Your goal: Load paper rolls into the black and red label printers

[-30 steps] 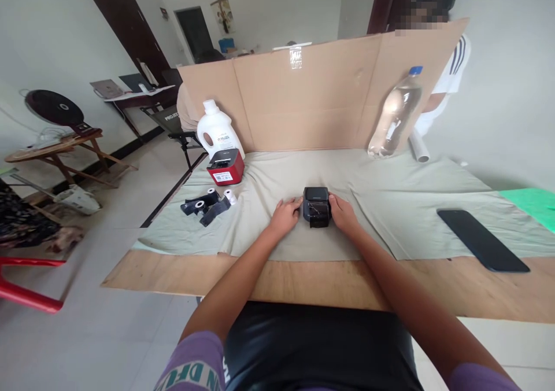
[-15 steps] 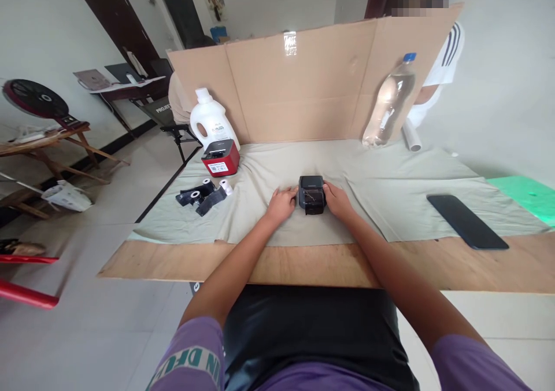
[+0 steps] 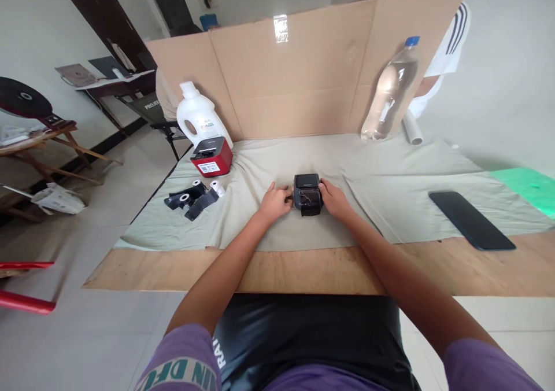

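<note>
A small black portable receipt printer (image 3: 307,194) lies on the cloth in front of me, with a dark glossy strip over its near half. My right hand (image 3: 336,199) grips its right edge, thumb on top near the corner. On the other side, my left hand (image 3: 276,202) rests on the cloth, its fingers somewhat apart and the fingertips at the printer's left edge. Small rolls with black strips (image 3: 202,204) and white cores lie further left. Behind them stands a red and black box-shaped device (image 3: 212,157) with a white label.
A white jug (image 3: 203,116) and a large clear bottle (image 3: 390,96) stand before an upright cardboard panel (image 3: 299,78). A grey tube (image 3: 411,128) lies beside the bottle. On the right are a black phone-like slab (image 3: 471,220) and a green surface (image 3: 526,185). Another person's sleeve (image 3: 451,41) shows behind the panel.
The view has shifted slightly. My left hand's fingers have changed pose, the thumb side raised and the fingertips bent at the printer's edge. The right hand keeps its grip.
</note>
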`<state>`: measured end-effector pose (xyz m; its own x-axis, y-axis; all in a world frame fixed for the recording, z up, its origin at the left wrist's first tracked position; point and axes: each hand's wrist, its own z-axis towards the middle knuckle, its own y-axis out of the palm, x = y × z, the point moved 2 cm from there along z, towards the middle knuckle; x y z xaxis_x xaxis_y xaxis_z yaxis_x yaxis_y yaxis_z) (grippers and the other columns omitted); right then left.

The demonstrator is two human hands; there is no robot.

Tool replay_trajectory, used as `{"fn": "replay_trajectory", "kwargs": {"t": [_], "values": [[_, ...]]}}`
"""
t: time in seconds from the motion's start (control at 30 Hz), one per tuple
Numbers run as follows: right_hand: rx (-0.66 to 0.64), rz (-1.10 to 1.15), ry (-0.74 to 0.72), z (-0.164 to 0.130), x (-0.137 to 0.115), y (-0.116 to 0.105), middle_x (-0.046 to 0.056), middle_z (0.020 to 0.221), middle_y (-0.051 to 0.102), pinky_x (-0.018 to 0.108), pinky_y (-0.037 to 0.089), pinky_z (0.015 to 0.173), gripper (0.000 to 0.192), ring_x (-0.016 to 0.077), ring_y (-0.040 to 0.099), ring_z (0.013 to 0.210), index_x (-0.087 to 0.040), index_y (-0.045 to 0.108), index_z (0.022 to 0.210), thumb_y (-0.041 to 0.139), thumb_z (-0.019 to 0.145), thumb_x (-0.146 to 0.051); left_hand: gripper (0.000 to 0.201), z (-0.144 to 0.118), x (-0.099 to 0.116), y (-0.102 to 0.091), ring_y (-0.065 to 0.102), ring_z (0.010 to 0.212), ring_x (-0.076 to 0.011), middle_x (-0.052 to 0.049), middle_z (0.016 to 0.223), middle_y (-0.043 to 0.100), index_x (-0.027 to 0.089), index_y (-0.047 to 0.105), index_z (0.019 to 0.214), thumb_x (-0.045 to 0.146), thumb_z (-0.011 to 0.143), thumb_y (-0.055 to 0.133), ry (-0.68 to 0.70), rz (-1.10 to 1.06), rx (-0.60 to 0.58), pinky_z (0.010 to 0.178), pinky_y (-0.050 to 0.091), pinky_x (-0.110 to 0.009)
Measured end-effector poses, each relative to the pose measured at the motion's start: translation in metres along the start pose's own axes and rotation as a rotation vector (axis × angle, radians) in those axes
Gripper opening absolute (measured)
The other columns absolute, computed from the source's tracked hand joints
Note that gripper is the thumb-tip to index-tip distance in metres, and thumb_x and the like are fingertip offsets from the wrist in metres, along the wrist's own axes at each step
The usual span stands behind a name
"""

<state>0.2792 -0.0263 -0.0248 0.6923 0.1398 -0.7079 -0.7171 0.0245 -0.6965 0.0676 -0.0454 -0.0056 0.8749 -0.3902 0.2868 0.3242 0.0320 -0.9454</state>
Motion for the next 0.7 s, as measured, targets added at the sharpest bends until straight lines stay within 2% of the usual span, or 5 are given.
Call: {"fn": "replay_trajectory", "kwargs": {"t": [0.17, 0.33, 0.53, 0.7], "values": [[0.013, 0.007, -0.027, 0.0, 0.002, 0.001, 0.015, 0.133, 0.066, 0.047, 0.043, 0.107, 0.058, 0.0336, 0.059, 0.126, -0.016, 0.054, 0.143, 0.029, 0.102, -0.049, 0.046, -0.004, -0.003, 0.004, 0.056, 0.135, -0.0218, -0.005, 0.13, 0.07, 0.024, 0.072, 0.119, 0.011, 0.082, 0.049, -0.021, -0.076, 0.029, 0.128, 0.015, -0.047], [0.03, 0.023, -0.046, -0.001, 0.004, 0.002, 0.012, 0.132, 0.068, 0.048, 0.044, 0.107, 0.058, 0.0336, 0.06, 0.126, -0.019, 0.054, 0.144, 0.028, 0.102, -0.05, 0.052, -0.003, -0.007, 0.009, 0.053, 0.138, -0.0214, -0.003, 0.133, 0.068, 0.026, 0.067, 0.13, 0.013, 0.085, 0.047, -0.037, -0.14, 0.04, 0.128, 0.015, -0.048], [0.042, 0.075, -0.022, -0.003, 0.001, 0.001, 0.01, 0.135, 0.066, 0.049, 0.04, 0.112, 0.057, 0.0325, 0.056, 0.131, -0.021, 0.056, 0.143, 0.031, 0.101, -0.049, 0.052, -0.002, -0.01, 0.011, 0.051, 0.139, -0.0208, 0.0, 0.14, 0.063, 0.03, 0.065, 0.134, 0.013, 0.087, 0.048, -0.061, -0.249, 0.033, 0.127, 0.019, -0.045], [0.047, 0.088, -0.008, -0.005, -0.001, 0.001, 0.011, 0.138, 0.064, 0.048, 0.041, 0.112, 0.058, 0.031, 0.057, 0.131, -0.018, 0.054, 0.144, 0.03, 0.1, -0.046, 0.053, -0.001, -0.016, 0.014, 0.05, 0.14, -0.0205, 0.0, 0.141, 0.062, 0.029, 0.062, 0.138, 0.015, 0.088, 0.049, -0.069, -0.335, 0.043, 0.128, 0.018, -0.044]]}}
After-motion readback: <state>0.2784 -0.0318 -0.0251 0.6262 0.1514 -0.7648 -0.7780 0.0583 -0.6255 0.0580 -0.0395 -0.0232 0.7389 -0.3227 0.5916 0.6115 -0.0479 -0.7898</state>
